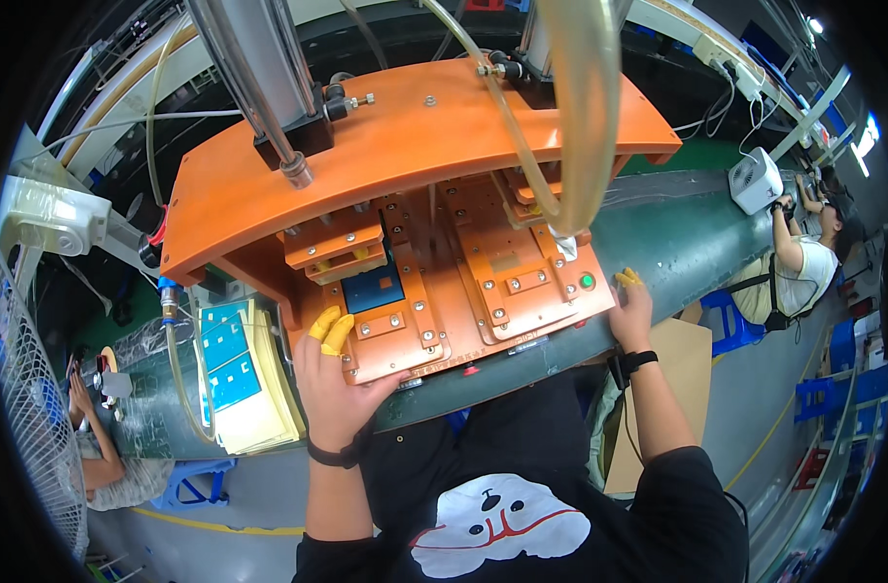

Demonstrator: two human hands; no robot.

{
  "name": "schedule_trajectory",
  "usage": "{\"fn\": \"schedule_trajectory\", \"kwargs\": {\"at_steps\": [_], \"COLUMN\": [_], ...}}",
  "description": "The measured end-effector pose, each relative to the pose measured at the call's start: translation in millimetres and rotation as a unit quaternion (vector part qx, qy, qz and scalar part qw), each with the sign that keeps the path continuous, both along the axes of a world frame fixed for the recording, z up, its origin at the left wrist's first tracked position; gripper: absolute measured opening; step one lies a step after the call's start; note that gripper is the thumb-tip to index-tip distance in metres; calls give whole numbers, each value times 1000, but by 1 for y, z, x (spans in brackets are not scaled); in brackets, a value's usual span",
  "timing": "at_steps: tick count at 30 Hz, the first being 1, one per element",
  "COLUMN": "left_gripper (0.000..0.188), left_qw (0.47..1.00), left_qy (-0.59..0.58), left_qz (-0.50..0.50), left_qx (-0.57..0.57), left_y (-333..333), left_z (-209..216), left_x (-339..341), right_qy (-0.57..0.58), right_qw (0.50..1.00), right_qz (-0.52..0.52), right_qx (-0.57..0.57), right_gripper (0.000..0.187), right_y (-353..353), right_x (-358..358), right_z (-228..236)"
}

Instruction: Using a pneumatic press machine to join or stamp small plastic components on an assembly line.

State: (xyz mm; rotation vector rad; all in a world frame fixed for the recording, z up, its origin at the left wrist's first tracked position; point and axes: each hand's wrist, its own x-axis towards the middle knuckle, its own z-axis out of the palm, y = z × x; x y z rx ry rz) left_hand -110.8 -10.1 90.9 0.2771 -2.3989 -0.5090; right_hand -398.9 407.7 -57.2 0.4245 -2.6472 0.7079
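In front of me stands an orange press (405,126) with two fixtures on its base. A flat blue sheet piece (374,291) lies in the left fixture, partly beneath the upper block; the right fixture (507,262) shows bare orange metal. My left hand (335,384) rests on the base's front left corner, fingers stretched forward and thumb along the front edge. Yellow cots cover two of its fingertips. At the base's right edge, close to a green button (587,281), is my right hand (633,309), also with yellow cots, its fingers extended and holding nothing visible.
Left of the press, blue sheets (228,355) lie on a stack of pale yellow sheets (259,408). A clear hose (585,117) hangs across the press's right side. A white box-shaped device (755,182) stands on the green table (672,228). Other people sit at both ends.
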Motion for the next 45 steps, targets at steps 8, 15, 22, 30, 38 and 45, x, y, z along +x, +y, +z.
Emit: {"fn": "schedule_trajectory", "kwargs": {"at_steps": [8, 15, 22, 30, 38, 45], "left_gripper": [87, 87, 87, 86, 86, 86], "left_qw": [1000, 1000, 1000, 1000, 1000, 1000], "left_qy": [-2, -1, 1, 1, 7, -5], "left_qz": [-4, 1, -3, -1, -5, 1], "left_qx": [0, -9, 3, 0, -11, 6], "left_y": [-2, -2, -1, -1, -1, 1], "left_z": [-2, -3, -1, -2, -3, -2], "left_x": [0, 1, 0, 0, 0, 1], "right_qy": [-6, -13, -11, 5, 1, -1], "right_qw": [1000, 1000, 1000, 1000, 1000, 1000], "right_qz": [1, 1, 3, 4, 4, -1], "right_qx": [2, 6, 3, 5, -5, 3], "right_gripper": [33, 34, 33, 33, 34, 33], "right_y": [-1, 0, 0, 1, 2, 1], "right_x": [1, 2, 0, 0, 1, 2], "right_z": [2, -1, 0, -1, 0, 2]}}
